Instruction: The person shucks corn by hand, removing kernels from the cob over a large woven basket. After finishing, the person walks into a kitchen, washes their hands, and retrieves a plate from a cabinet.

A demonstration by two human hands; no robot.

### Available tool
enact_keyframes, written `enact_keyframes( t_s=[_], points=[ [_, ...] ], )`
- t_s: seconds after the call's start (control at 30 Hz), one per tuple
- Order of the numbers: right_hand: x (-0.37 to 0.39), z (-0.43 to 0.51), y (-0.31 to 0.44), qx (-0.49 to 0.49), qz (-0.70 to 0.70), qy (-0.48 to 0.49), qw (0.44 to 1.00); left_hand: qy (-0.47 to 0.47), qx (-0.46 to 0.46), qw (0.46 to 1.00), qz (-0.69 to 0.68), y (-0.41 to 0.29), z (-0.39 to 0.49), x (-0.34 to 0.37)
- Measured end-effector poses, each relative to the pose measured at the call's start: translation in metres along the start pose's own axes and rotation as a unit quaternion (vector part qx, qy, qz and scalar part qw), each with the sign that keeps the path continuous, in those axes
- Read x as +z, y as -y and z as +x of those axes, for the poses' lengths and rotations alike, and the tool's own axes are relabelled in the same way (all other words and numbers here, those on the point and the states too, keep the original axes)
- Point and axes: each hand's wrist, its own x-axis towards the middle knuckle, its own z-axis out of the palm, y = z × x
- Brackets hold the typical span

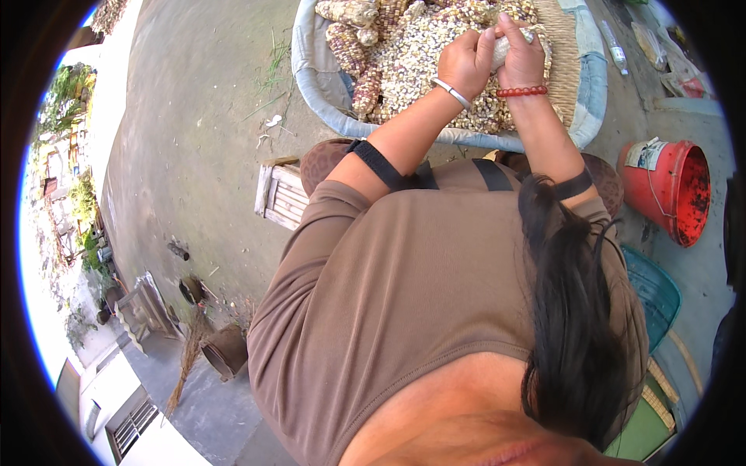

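Both of my hands are together over a woven basket with a cloth-wrapped rim (326, 113). My left hand (466, 64), with a silver bangle at its wrist, grips one side of a pale corn cob (500, 53). Around the other side of the cob is my right hand (521, 58), above a red bead bracelet; the thumbs are near each other. My fingers hide part of the cob. Beneath them lies a heap of loose, mixed-colour corn kernels (408, 64). Several cobs with purple and cream kernels (366, 93) rest at the basket's left side.
A slatted wooden stool (285, 195) stands left of my knees. At the right are a tilted red bucket (647, 175), a teal plastic basin (653, 297) and a plastic bottle (615, 49). A straw broom (189, 358) and a dark container (224, 349) are at the lower left.
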Motion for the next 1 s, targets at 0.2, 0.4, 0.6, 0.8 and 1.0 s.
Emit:
enact_keyframes(
  t_s=[0.2,0.4,0.6,0.8,1.0],
  points=[
    [0.009,-0.005,-0.006,0.017,-0.021,-0.045,0.999,-0.006,-0.066,0.967,-0.247,0.013,0.005,0.009],
    [0.005,-0.003,-0.003,0.052,0.023,-0.006,0.998,0.017,-0.168,0.953,-0.252,0.019,0.01,0.01],
    [0.007,-0.006,-0.007,0.046,-0.014,-0.033,0.998,-0.02,-0.209,0.945,-0.251,0.021,0.013,0.01],
    [-0.003,0.006,-0.006,0.028,0.016,-0.081,0.996,0.046,-0.268,0.919,-0.286,0.029,0.027,-0.001],
    [-0.01,0.011,-0.006,0.089,0.073,-0.044,0.992,0.088,-0.152,0.979,-0.101,0.028,0.017,0.005]
  ],
)
